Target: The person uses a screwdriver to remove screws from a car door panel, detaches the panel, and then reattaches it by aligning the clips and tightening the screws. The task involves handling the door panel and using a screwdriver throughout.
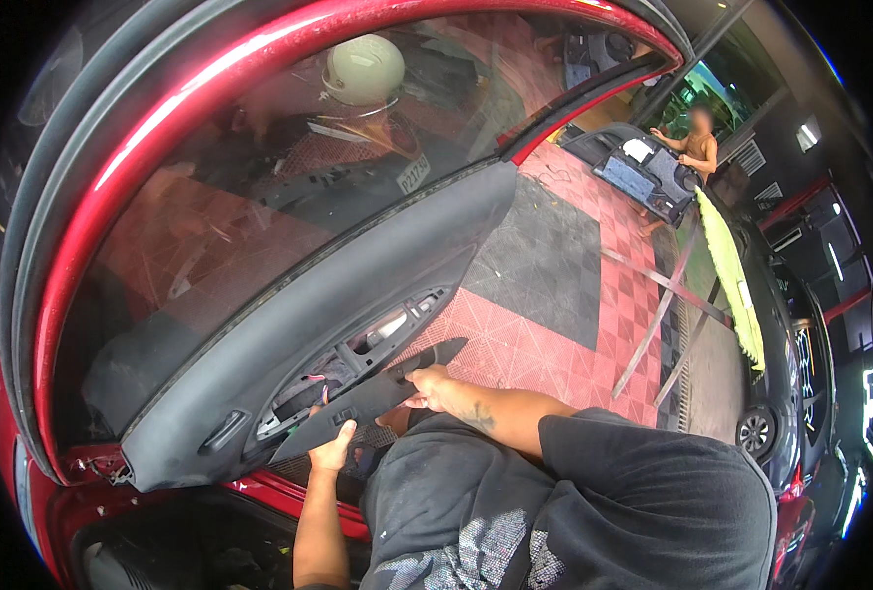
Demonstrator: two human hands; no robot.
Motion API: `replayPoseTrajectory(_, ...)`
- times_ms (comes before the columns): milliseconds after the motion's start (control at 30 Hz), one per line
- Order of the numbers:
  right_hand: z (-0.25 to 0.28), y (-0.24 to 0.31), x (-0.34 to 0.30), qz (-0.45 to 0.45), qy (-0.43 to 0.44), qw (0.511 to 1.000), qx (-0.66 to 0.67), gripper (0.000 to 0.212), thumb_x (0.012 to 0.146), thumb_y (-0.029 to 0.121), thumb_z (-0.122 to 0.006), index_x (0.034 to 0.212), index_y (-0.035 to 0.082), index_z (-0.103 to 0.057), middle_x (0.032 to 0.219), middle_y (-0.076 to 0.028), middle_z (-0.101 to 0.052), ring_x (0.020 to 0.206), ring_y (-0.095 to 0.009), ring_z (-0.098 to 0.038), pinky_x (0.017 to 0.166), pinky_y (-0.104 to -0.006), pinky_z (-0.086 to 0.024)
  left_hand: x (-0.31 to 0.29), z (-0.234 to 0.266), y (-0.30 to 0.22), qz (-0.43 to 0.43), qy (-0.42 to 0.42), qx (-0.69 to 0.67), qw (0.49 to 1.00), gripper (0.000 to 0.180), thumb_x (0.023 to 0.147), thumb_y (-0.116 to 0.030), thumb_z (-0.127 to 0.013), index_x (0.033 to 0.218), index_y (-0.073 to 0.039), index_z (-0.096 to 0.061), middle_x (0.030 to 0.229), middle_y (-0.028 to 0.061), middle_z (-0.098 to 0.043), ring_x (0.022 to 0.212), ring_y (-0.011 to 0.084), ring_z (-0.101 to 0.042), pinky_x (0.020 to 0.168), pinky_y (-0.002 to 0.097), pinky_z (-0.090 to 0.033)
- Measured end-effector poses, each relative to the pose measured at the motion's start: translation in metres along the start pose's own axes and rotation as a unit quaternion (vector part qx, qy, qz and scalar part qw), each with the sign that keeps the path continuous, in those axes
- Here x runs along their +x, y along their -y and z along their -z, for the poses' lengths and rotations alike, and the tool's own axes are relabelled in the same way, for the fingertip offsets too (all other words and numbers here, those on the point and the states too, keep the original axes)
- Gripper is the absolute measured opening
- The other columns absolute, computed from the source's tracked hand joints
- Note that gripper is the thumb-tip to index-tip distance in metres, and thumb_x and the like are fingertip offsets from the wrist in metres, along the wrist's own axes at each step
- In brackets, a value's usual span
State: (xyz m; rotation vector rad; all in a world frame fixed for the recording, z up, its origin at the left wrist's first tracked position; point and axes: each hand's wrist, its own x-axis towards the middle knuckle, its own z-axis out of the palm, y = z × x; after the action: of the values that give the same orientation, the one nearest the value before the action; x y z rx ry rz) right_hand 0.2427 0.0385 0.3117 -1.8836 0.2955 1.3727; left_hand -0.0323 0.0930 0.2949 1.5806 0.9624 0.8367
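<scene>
Holding a long dark panel (370, 395), fingers of left hand (331, 450) and right hand (427, 387) clamped on it, beside a car door (323, 295). Floor (520, 344) tiled red and dark grey; co-worker (699, 152) beyond.

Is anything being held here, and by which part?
Yes, a long dark panel, by its near edge: the left hand toward its lower-left end, the right hand nearer its upper-right end.
</scene>
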Motion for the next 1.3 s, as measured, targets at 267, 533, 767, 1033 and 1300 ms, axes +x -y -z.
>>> replayPoseTrajectory(267, 0.007, -0.022, 0.034, 0.005, 0.072, 0.996, 0.057, 0.044, 0.105, 0.021, -0.063, 0.141, -0.001, -0.051, 0.132, -0.02, -0.062, 0.107, -0.036, -0.069, 0.086, -0.0492, -0.065, 0.0, 0.004, 0.003, 0.09, 0.055, -0.061, 0.993, 0.063, 0.087, -0.033, -0.082, 0.136, -0.004, -0.054, 0.103, 0.0128, -0.069, 0.099, 0.0297, -0.067, 0.09, 0.0436, -0.054)
replayPoseTrajectory(533, 0.009, 0.001, -0.067, 0.117, 0.132, 0.975, 0.132, 0.053, 0.106, 0.021, -0.064, 0.145, 0.001, -0.035, 0.137, -0.023, -0.056, 0.114, -0.041, -0.067, 0.094, -0.0521, -0.061, -0.028, 0.008, 0.006, 0.108, -0.086, -0.159, 0.977, 0.06, 0.09, -0.036, -0.085, 0.134, -0.003, -0.061, 0.122, 0.0099, -0.071, 0.107, 0.0237, -0.067, 0.09, 0.0399, -0.054)
replayPoseTrajectory(767, -0.035, 0.038, -0.037, 0.225, 0.151, 0.95, 0.155, 0.053, 0.105, 0.02, -0.067, 0.131, -0.002, -0.026, 0.129, -0.03, -0.048, 0.115, -0.047, -0.064, 0.088, -0.0561, -0.066, 0.011, 0.042, -0.06, 0.368, -0.124, -0.193, 0.901, 0.06, 0.089, -0.044, -0.086, 0.126, -0.002, -0.064, 0.097, 0.0107, -0.069, 0.075, 0.0214, -0.067, 0.049, 0.04, -0.054)
replayPoseTrajectory(1033, -0.039, 0.042, -0.034, 0.226, 0.114, 0.967, 0.032, 0.052, 0.105, 0.027, -0.067, 0.126, -0.003, -0.03, 0.105, -0.024, -0.059, 0.094, -0.041, -0.074, 0.074, -0.0526, -0.067, -0.008, 0.062, -0.03, 0.354, -0.249, -0.305, 0.848, 0.043, 0.092, -0.041, -0.084, 0.095, -0.009, -0.056, 0.059, -0.0104, -0.039, 0.042, 0.0039, -0.031, 0.04, 0.0253, -0.022)
replayPoseTrajectory(1300, -0.009, 0.049, -0.03, 0.179, 0.103, 0.976, -0.069, 0.061, 0.104, 0.045, -0.065, 0.132, -0.004, -0.043, 0.106, -0.022, -0.07, 0.095, -0.033, -0.075, 0.07, -0.0462, -0.064, 0.021, 0.051, -0.015, 0.4, -0.252, -0.077, 0.878, 0.057, 0.089, -0.05, -0.085, 0.103, 0.001, -0.066, 0.07, 0.0011, -0.057, 0.051, 0.0109, -0.046, 0.045, 0.0294, -0.034)
